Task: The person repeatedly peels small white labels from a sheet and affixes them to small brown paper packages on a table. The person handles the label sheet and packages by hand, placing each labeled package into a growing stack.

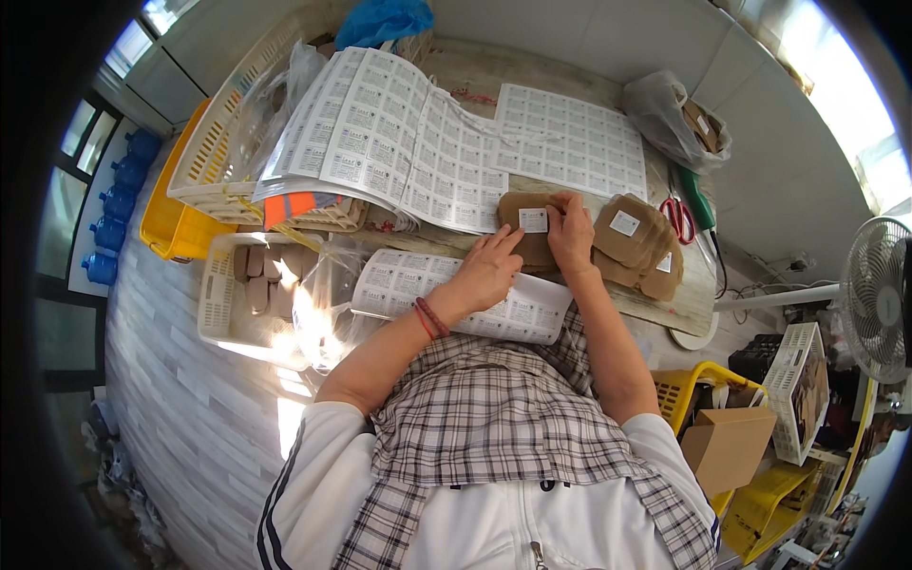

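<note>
A rounded, flat brown pad [513,203] lies at the table's front edge with a small white label [534,220] on it. My left hand [486,273] reaches over a printed label sheet [408,280], its fingers stretched out and the fingertips resting on the pad by the label's lower left. At the label's right edge is my right hand [572,234], thumb and fingers drawn together on the pad; what they pinch, if anything, is hidden. Close on the right, overlapping brown pads [627,250] carry similar white labels.
More label sheets [380,133] cover the table's left and back. Red scissors [678,220], a green-handled tool [696,198] and a plastic bag [665,119] are at right. A white crate [220,285] holds brown pieces, lower left. A fan [879,299] stands far right.
</note>
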A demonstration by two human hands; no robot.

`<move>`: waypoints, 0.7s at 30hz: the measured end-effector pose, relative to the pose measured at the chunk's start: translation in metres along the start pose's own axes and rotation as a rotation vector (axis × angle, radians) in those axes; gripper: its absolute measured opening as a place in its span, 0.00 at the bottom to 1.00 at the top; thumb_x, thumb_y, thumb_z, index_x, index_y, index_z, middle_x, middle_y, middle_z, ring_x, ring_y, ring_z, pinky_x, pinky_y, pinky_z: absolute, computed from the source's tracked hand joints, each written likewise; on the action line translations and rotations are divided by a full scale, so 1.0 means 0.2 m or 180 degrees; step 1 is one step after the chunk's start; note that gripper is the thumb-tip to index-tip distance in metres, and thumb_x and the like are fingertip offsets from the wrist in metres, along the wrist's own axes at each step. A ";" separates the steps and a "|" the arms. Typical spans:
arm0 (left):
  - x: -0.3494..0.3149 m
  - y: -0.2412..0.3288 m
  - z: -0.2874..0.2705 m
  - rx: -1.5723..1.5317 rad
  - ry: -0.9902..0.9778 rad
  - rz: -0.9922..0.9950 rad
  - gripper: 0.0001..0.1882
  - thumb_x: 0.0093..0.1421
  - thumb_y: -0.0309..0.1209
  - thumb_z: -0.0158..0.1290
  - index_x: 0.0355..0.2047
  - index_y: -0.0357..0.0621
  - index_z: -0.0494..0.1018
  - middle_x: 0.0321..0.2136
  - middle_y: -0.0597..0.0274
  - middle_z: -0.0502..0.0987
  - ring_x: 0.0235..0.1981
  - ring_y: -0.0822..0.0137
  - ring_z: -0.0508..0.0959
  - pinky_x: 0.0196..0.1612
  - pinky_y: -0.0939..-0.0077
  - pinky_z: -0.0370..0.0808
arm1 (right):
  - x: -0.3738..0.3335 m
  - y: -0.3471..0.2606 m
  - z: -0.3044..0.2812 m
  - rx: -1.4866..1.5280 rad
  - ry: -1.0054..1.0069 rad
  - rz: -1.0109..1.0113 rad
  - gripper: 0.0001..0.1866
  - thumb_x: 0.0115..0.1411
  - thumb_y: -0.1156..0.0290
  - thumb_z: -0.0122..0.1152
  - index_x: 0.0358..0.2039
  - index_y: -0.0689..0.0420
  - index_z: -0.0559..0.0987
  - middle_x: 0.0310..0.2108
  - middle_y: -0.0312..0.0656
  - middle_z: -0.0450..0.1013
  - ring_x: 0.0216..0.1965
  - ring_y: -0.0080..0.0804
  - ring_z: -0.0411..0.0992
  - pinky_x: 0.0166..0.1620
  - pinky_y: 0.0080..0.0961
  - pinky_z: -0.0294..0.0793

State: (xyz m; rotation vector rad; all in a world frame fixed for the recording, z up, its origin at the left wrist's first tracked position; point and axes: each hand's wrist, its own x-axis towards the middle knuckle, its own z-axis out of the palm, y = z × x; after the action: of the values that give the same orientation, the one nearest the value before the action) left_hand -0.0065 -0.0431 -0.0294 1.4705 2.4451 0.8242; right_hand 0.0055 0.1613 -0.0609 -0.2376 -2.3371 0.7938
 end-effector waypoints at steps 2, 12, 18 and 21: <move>0.00 0.00 0.00 0.0002 -0.0031 -0.0006 0.05 0.56 0.25 0.57 0.30 0.37 0.73 0.66 0.40 0.58 0.68 0.43 0.56 0.67 0.50 0.55 | 0.01 0.00 -0.01 0.0102 -0.0137 0.0271 0.14 0.62 0.77 0.56 0.48 0.55 0.70 0.33 0.48 0.78 0.37 0.51 0.74 0.39 0.41 0.73; 0.00 -0.04 0.01 -0.0086 0.0216 0.0055 0.06 0.54 0.25 0.58 0.31 0.39 0.74 0.53 0.48 0.70 0.58 0.49 0.68 0.60 0.54 0.62 | 0.15 0.06 -0.41 0.0221 0.0668 0.0808 0.20 0.65 0.77 0.52 0.57 0.56 0.65 0.43 0.58 0.75 0.41 0.57 0.75 0.43 0.43 0.74; -0.03 0.05 -0.09 -0.0442 0.0371 -0.0233 0.08 0.52 0.24 0.59 0.33 0.38 0.74 0.34 0.53 0.75 0.40 0.52 0.75 0.44 0.59 0.72 | 0.04 -0.14 -0.60 -0.1802 0.0679 -0.0043 0.27 0.56 0.74 0.64 0.57 0.53 0.70 0.46 0.50 0.76 0.42 0.49 0.75 0.49 0.39 0.73; -0.04 0.07 -0.08 -0.0712 0.0546 -0.0268 0.09 0.52 0.25 0.59 0.33 0.37 0.74 0.33 0.53 0.76 0.38 0.51 0.76 0.41 0.61 0.73 | -0.24 -0.35 -0.43 -0.0440 -0.0446 -0.0109 0.22 0.52 0.72 0.69 0.50 0.51 0.76 0.40 0.41 0.78 0.43 0.44 0.75 0.48 0.37 0.72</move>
State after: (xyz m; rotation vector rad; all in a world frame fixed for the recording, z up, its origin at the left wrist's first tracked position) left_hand 0.0016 -0.0497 -0.0094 1.2566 2.4167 1.2060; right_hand 0.0992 0.1291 0.0085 -0.2064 -2.5249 0.6516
